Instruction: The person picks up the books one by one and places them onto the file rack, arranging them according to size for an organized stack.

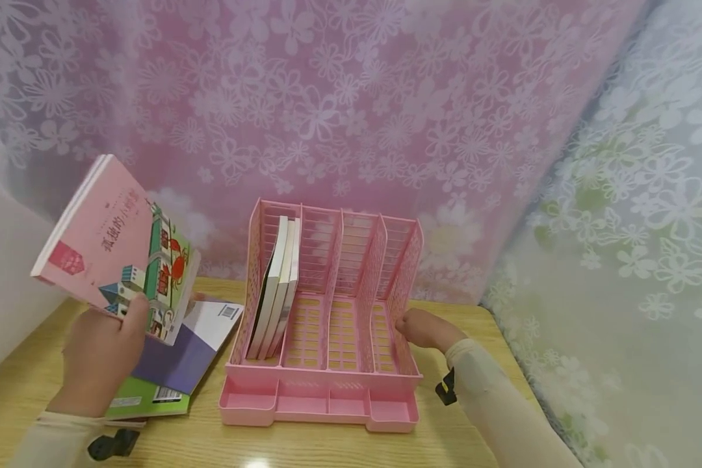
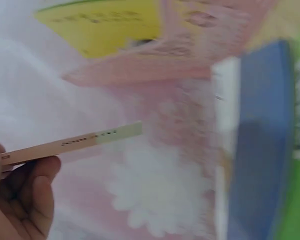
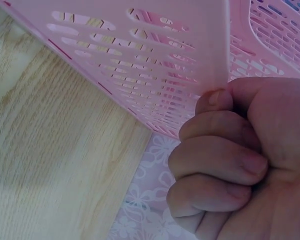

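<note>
A pink picture book (image 1: 125, 237) with houses on its cover is raised at the left, and my left hand (image 1: 105, 354) grips its lower edge. In the left wrist view the book's thin spine (image 2: 75, 144) shows between the fingers. A pink desktop file organizer (image 1: 322, 373) stands in the middle, with tall perforated dividers. Several books (image 1: 277, 292) lean upright in its leftmost slot. My right hand (image 1: 427, 328) pinches the front edge of the organizer's right side wall (image 3: 140, 55), with its other fingers curled outside that wall.
On the wooden table (image 1: 468, 416), left of the organizer, lies an overlapping pile with a purple-and-white book (image 1: 184, 351) over a green one (image 1: 152, 400). A shallow compartmented tray (image 1: 322, 416) runs along the organizer's front. Floral curtain (image 1: 339, 130) hangs behind and to the right.
</note>
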The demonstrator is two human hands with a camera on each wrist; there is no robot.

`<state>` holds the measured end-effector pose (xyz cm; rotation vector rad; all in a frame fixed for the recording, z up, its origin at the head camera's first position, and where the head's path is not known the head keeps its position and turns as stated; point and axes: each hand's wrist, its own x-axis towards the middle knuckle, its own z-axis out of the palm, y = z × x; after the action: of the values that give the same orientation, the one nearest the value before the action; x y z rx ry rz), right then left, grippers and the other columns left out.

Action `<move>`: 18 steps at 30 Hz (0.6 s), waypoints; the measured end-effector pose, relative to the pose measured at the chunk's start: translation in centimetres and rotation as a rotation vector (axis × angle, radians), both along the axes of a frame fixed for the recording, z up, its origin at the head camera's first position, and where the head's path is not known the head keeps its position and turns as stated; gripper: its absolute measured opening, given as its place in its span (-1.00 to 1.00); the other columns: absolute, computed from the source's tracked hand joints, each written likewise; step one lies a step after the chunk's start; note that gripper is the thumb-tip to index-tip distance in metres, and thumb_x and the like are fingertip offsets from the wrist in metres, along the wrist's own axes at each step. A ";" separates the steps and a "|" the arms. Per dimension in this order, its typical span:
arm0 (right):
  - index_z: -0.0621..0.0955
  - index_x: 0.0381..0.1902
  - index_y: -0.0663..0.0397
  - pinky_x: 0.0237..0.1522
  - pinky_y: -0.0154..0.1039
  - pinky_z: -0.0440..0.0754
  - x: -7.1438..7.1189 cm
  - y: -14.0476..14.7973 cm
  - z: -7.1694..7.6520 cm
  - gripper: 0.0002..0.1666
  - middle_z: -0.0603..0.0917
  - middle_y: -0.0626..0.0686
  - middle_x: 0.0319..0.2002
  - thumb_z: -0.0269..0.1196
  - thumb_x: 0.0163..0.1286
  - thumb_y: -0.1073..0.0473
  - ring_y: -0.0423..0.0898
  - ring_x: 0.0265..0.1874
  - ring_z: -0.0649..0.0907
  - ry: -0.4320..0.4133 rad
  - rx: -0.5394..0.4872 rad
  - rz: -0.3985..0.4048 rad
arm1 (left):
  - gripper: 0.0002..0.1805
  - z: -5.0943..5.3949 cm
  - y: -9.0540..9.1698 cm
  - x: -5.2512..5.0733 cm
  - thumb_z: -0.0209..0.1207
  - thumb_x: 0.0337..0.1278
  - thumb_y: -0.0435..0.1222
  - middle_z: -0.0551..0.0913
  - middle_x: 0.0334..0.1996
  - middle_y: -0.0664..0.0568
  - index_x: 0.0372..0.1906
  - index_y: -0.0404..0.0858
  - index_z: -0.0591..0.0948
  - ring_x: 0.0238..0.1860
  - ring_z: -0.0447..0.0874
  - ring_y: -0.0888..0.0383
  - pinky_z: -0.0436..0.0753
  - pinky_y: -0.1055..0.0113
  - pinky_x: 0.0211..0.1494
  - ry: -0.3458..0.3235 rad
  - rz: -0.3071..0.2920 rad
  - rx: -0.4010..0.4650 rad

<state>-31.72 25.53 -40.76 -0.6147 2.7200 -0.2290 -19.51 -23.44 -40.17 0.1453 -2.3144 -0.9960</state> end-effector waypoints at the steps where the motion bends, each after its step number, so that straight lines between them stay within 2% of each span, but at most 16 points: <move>1: 0.35 -0.56 -0.01 -0.29 -0.19 0.34 0.1 0.0 0.0 -0.59 0.29 -0.07 -0.56 -0.05 0.59 0.27 -0.14 -0.52 0.29 0.004 -0.001 -0.012 | -0.54 0.7 0.3 0.3 0.03 0.47 -0.23 0.73 0.02 -0.31 0.38 -0.21 0.50 -0.33 0.68 0.17 0.51 0.41 -0.53 0.048 -0.007 0.033; 4: 0.36 -0.59 -0.01 -0.24 -0.13 0.38 0.4 -0.2 0.0 -0.56 0.32 -0.05 -0.56 -0.06 0.59 0.23 -0.12 -0.52 0.31 0.002 -0.019 -0.072 | -0.36 2.5 1.6 1.3 0.09 0.37 -0.38 0.65 0.21 -0.09 0.52 -0.01 0.35 -0.06 0.65 0.37 0.55 0.61 -0.22 0.245 -0.077 0.130; 5: 0.38 -0.60 -0.01 -0.22 -0.11 0.40 0.4 -0.2 -0.1 -0.55 0.34 -0.05 -0.56 -0.06 0.59 0.20 -0.12 -0.51 0.33 0.007 -0.022 -0.090 | -0.32 3.1 2.0 1.5 0.09 0.34 -0.42 0.63 0.21 -0.01 0.52 0.00 0.34 -0.05 0.60 0.42 0.51 0.64 -0.12 0.317 -0.107 0.159; 7: 0.40 -0.61 0.00 -0.19 -0.09 0.41 0.5 -0.4 -0.2 -0.53 0.37 -0.05 -0.55 -0.06 0.60 0.18 -0.11 -0.51 0.35 0.015 -0.016 -0.106 | -0.30 4.1 3.0 2.0 0.08 0.28 -0.48 0.61 0.22 0.03 0.52 -0.11 0.31 0.04 0.60 0.35 0.50 0.62 0.00 0.447 -0.180 0.192; 9: 0.39 -0.61 0.00 -0.20 -0.10 0.40 0.5 -0.4 -0.3 -0.53 0.36 -0.05 -0.56 -0.06 0.61 0.19 -0.11 -0.51 0.33 0.023 -0.012 -0.103 | -0.34 4.9 4.1 2.4 0.06 0.21 -0.51 0.62 0.20 0.04 0.47 -0.30 0.34 0.07 0.64 0.28 0.52 0.60 0.06 0.558 -0.247 0.214; 14: 0.27 -0.63 -0.04 -0.29 -0.18 0.29 0.4 0.0 -0.5 -0.50 0.21 -0.08 -0.60 -0.07 0.62 0.25 -0.14 -0.56 0.19 0.024 -0.046 -0.076 | -0.40 6.5 6.8 3.0 0.10 0.14 -0.52 0.68 0.13 -0.04 0.34 -0.55 0.36 0.06 0.70 0.27 0.57 0.58 0.09 0.694 -0.322 0.212; 18: 0.28 -0.64 -0.04 -0.29 -0.17 0.29 0.4 0.2 -0.5 -0.50 0.23 -0.08 -0.60 -0.07 0.62 0.25 -0.14 -0.56 0.20 0.033 -0.048 -0.076 | -0.44 7.5 9.1 2.7 0.15 0.13 -0.46 0.68 0.03 -0.18 0.23 -0.64 0.39 0.01 0.67 0.26 0.55 0.53 0.15 0.794 -0.364 0.180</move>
<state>-31.30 25.72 -41.24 -0.5326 2.7803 -0.3061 -16.85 -14.30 -32.72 -0.5289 -1.5421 -1.1647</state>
